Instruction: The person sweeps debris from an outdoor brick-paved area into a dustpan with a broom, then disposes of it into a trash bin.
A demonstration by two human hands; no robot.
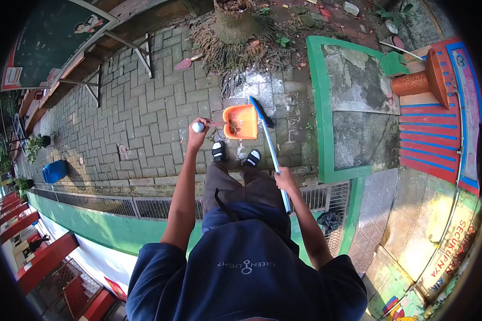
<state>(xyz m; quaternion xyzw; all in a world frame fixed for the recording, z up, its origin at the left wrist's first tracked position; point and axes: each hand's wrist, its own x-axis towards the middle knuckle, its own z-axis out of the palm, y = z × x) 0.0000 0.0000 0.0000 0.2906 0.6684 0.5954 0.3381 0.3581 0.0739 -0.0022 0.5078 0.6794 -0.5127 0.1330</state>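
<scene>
My left hand (197,134) is closed round the pale-tipped handle of an orange dustpan (246,120). Some dark debris, perhaps dry leaves, lies inside the pan toward its handle side. In my right hand (286,179) is the light blue stick of a broom (270,145). The broom's blue head with dark bristles rests on the paving just right of the dustpan, close to its edge. Both tools are in front of my feet, which wear dark sandals with pale straps.
Grey paving blocks (160,112) spread to the left and ahead. A tree trunk (242,21) with matted roots stands in front. To the right is a green-edged concrete slab (318,107). A blue bin (54,171) stands far left, and a drain grating (118,204) runs behind my feet.
</scene>
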